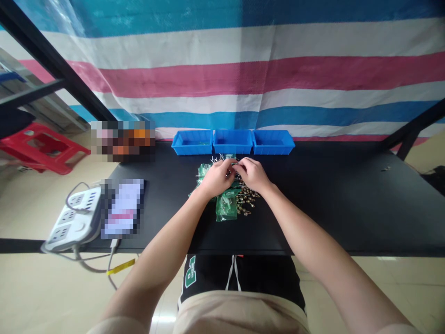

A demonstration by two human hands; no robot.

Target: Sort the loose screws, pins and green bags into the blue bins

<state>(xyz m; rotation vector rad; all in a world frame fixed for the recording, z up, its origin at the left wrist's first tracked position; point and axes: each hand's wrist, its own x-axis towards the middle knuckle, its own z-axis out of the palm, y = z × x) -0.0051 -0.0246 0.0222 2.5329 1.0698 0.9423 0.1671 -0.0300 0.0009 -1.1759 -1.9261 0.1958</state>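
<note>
Black tabletop (333, 204) beneath a striped tarp (222, 79); left hand (217, 177) and right hand (253, 174) meet, fingers closed on a small metal piece (232, 166), barely visible; green plastic bags (225, 207) lie below, brass fittings (247, 199) just right, blue bins (232, 149) far.

Both hands (236, 175) meet over small metal parts (247, 198) on a black table (313, 222).

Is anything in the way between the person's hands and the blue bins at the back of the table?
Only low clutter: green plastic packets and loose silvery pins lie just beyond the left hand and right hand, in front of the middle blue bin. They lie low, so probably wouldn't block a lift.
</note>
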